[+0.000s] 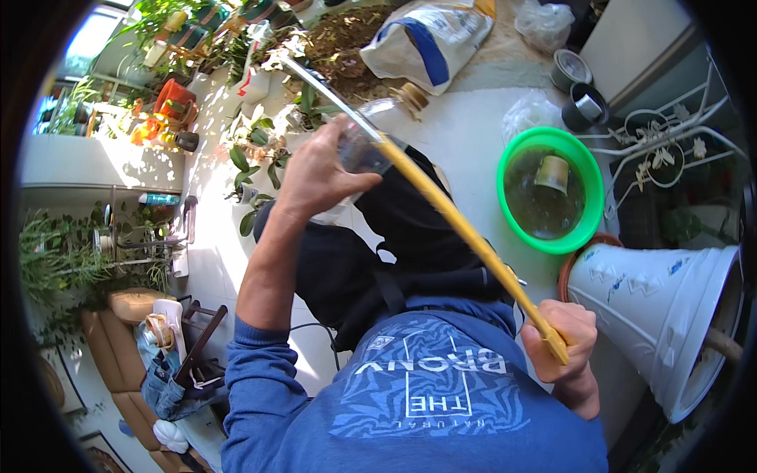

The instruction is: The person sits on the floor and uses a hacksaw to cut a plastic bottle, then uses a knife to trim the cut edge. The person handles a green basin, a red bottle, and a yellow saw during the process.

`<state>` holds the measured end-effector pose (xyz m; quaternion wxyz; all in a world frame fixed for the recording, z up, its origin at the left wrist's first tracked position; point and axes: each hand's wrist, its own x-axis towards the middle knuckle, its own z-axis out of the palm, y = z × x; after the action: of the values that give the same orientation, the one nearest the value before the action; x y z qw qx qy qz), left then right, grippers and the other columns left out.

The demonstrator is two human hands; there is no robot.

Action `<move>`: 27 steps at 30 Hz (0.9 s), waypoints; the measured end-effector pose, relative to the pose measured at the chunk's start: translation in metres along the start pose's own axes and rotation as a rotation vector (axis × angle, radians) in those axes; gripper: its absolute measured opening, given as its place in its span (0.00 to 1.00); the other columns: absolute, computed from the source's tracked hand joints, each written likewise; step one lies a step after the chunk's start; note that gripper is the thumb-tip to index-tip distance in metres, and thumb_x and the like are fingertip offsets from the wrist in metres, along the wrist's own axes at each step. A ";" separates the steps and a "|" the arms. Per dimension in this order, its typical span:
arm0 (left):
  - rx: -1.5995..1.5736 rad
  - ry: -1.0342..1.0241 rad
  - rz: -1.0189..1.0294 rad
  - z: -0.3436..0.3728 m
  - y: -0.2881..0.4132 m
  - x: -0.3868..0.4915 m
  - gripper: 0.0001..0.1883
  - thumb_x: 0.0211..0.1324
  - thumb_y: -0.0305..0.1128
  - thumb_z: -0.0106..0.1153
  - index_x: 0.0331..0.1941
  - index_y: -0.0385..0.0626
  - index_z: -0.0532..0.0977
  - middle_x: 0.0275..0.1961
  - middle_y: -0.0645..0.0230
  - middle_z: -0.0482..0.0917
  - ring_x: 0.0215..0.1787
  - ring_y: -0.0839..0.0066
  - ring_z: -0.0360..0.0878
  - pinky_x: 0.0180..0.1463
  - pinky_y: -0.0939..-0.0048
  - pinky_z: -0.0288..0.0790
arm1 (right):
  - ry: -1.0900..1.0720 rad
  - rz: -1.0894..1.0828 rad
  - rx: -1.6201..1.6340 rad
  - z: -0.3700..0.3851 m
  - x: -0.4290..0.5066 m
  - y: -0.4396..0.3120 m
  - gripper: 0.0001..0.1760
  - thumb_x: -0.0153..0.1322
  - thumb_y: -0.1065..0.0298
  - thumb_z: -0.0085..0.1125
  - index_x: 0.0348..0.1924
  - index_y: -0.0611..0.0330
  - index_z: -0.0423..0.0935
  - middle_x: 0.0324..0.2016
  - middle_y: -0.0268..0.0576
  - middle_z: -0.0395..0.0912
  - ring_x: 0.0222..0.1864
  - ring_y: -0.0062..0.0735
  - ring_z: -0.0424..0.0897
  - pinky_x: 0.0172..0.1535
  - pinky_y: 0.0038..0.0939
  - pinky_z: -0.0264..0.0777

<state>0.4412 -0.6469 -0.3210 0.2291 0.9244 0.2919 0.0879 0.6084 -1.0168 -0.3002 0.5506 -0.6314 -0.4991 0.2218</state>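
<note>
My right hand (559,343) is closed around the lower end of a long yellow-handled tool (455,222), whose narrow metal part runs up and to the left. That metal part crosses over a clear plastic bottle or jar (361,142), which my left hand (322,171) grips from the left side with the thumb stretched across it. The bottle lies above my knees, its tan cap end (412,97) pointing up and to the right. Whether the metal touches the bottle cannot be told. Leafy potted plants (251,142) stand just left of my left hand.
A green basin (596,198) of murky water with a small pot (553,173) in it stands at the right. Below it a large white planter (644,307) lies tilted. Ahead are dark soil (343,47) and a white sack (408,53). An orange pot (174,100) is at upper left.
</note>
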 end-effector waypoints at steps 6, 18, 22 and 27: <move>-0.073 0.123 -0.004 -0.020 0.022 0.003 0.42 0.39 0.39 0.81 0.62 0.36 0.74 0.54 0.53 0.84 0.57 0.61 0.83 0.64 0.64 0.73 | 0.047 -0.056 0.144 0.004 0.004 0.018 0.10 0.64 0.77 0.64 0.19 0.64 0.73 0.14 0.41 0.72 0.14 0.34 0.73 0.20 0.29 0.62; 0.090 0.260 -0.117 -0.047 -0.001 -0.010 0.54 0.38 0.47 0.79 0.71 0.35 0.65 0.63 0.47 0.78 0.65 0.55 0.78 0.69 0.60 0.71 | 0.116 0.075 0.191 -0.001 0.021 0.028 0.10 0.68 0.74 0.61 0.22 0.65 0.74 0.18 0.40 0.75 0.18 0.28 0.74 0.24 0.27 0.65; 0.148 0.340 -0.066 -0.046 -0.011 -0.018 0.54 0.38 0.44 0.80 0.72 0.39 0.64 0.63 0.50 0.78 0.65 0.55 0.79 0.67 0.59 0.72 | 0.175 0.086 0.315 0.014 0.032 0.038 0.12 0.70 0.73 0.60 0.22 0.65 0.72 0.18 0.40 0.73 0.20 0.26 0.72 0.25 0.26 0.63; 0.207 0.427 -0.038 -0.043 -0.013 -0.020 0.53 0.38 0.43 0.80 0.71 0.40 0.65 0.62 0.50 0.78 0.64 0.55 0.79 0.66 0.58 0.73 | 0.187 0.091 0.320 0.022 0.038 0.045 0.11 0.70 0.73 0.60 0.23 0.65 0.73 0.18 0.40 0.73 0.20 0.27 0.72 0.26 0.26 0.63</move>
<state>0.4056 -0.6333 -0.2894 0.0677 0.8978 0.3585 0.2467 0.6229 -0.9685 -0.3373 0.6774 -0.5752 -0.3752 0.2635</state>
